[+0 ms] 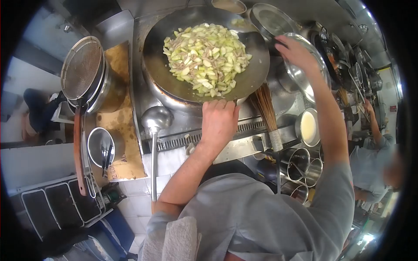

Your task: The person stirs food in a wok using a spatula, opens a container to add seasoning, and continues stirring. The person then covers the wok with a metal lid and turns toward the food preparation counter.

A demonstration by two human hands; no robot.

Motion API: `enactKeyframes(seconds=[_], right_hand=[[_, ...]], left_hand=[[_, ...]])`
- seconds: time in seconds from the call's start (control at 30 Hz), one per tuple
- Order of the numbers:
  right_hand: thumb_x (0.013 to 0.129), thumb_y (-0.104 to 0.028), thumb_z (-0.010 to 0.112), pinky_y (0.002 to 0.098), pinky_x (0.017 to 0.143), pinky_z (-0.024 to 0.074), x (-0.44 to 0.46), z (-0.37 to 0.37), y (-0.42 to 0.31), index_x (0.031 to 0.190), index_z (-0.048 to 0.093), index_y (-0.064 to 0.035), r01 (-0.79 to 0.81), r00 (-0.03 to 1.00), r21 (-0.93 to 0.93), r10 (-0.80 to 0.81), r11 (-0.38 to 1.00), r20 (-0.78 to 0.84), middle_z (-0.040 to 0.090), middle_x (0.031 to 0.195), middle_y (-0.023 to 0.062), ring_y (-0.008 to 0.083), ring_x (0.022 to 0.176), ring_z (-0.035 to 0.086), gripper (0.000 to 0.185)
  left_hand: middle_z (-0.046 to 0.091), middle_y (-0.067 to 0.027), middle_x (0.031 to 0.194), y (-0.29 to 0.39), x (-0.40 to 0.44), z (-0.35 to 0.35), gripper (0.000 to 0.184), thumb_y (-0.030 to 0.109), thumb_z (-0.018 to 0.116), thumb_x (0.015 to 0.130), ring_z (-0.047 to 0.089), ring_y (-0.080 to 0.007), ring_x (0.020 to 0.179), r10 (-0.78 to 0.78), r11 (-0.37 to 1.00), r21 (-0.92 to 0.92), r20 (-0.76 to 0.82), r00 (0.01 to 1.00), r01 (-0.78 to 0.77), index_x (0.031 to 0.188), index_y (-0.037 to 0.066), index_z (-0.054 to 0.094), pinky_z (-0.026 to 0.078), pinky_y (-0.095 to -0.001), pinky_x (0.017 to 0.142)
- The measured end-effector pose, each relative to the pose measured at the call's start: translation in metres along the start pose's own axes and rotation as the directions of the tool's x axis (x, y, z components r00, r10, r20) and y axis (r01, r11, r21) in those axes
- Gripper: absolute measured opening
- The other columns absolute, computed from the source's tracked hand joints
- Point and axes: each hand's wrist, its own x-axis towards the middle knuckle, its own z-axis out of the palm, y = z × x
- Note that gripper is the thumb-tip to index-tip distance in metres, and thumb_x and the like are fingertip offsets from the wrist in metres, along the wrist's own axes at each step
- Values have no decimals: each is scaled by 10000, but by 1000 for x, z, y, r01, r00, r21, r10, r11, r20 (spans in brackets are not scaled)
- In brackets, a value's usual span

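Looks like the chopped food [207,58] is mixed in the wok [254,80] but not out yet, left hand [220,121] clutching the near edge, right hand [298,54] wrapped round a dark handle [276,41] far right.

Bright light glints off the ladle [157,118], and fisheye edges fade to black.

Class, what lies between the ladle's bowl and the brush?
In the head view: the left hand, at the near edge of the wok, and part of a slotted metal strip.
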Motion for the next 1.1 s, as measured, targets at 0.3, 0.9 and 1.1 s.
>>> enactKeyframes(seconds=[0.3, 0.9, 1.1], right_hand=[[979, -323, 534, 279, 386, 365, 79, 89, 0, 977, 639, -91, -206, 913, 472, -5, 857, 408, 534, 671, -11, 77, 462, 442, 254], [970, -300, 575, 209, 327, 196, 102, 72, -11, 1057, 653, -95, -322, 818, 479, -15, 817, 575, 501, 675, -2, 15, 422, 318, 236], [939, -240, 628, 394, 708, 511, 15, 15, -11, 1275, 629, -76, 498, 867, 0, -498, 867, -24, 698, 914, 143, 309, 777, 642, 374]], left_hand=[[617, -106, 742, 1, 0, 1, 113, 130, 725, 844, 587, -311, 733, -17, 1000, 4, 2, 1000, 17, 812, 53, 649, 400, -430, 717], [606, -100, 752, 2, 1, -2, 102, 102, 730, 840, 577, -302, 753, -46, 998, -39, 18, 999, 47, 831, 51, 642, 394, -414, 738], [595, -99, 749, 0, 1, -2, 91, 95, 723, 844, 571, -303, 752, -14, 998, -57, 2, 1000, 14, 843, 48, 645, 389, -422, 737]])
